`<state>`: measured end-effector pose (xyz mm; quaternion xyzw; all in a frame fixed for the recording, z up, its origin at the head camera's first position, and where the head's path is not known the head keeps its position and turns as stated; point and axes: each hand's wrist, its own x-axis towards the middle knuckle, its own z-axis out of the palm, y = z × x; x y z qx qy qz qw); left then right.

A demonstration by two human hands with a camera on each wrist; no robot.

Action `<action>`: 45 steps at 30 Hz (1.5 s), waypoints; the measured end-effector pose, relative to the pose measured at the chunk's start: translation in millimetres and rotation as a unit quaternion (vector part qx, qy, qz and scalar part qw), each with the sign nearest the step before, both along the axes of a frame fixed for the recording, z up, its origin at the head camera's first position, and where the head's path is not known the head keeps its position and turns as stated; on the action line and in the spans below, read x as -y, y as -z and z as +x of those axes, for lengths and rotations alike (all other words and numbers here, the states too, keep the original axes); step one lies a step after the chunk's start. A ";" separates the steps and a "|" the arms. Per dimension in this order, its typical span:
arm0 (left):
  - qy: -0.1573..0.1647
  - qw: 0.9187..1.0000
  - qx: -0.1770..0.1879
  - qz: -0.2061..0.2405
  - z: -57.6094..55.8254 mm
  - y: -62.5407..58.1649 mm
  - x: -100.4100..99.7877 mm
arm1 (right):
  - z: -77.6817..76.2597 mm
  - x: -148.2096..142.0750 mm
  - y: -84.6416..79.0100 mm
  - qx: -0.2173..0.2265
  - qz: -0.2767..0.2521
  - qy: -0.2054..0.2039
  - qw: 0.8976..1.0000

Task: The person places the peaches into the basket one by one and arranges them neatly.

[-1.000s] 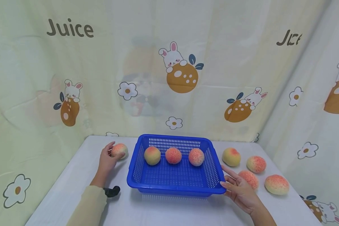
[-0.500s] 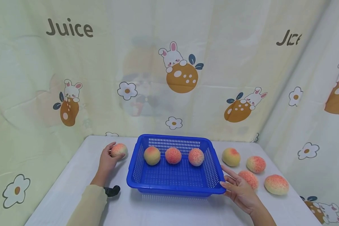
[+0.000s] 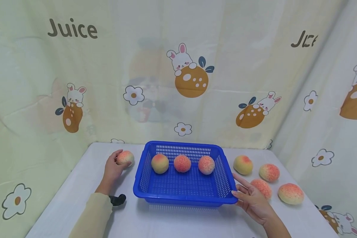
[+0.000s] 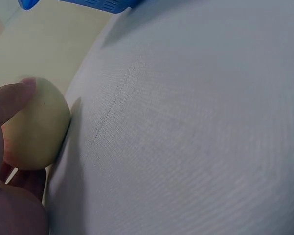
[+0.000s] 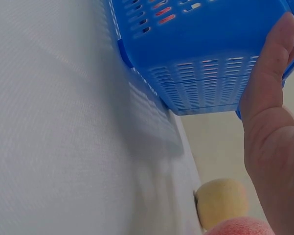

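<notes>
My left hand (image 3: 113,168) holds a pale peach with a pink blush (image 3: 125,158) on the table's left side; in the left wrist view the thumb lies across the peach (image 4: 39,127). A blue plastic basket (image 3: 184,199) with slotted walls stands in the middle. Inside it, a yellow peach (image 3: 160,164), a red peach (image 3: 182,164) and a speckled pink peach (image 3: 206,165) sit in a row along the back. My right hand (image 3: 254,202) grips the basket's right rim near the front corner, thumb (image 5: 271,73) against it; its other fingers are partly hidden.
Right of the basket lie several more peaches: a yellow one (image 3: 243,165), a pink one (image 3: 269,172), a red one (image 3: 261,189) partly behind the right hand, and a larger one (image 3: 291,194). A printed curtain (image 3: 154,66) closes off the white table (image 3: 172,224) behind.
</notes>
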<state>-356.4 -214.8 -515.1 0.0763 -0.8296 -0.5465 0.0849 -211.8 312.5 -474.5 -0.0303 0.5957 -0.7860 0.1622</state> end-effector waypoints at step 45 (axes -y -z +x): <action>0.013 0.999 -0.030 -0.020 32.8 -14.4 3.3 | 2.5 -1.1 2.0 -0.018 -0.023 -0.010 1.000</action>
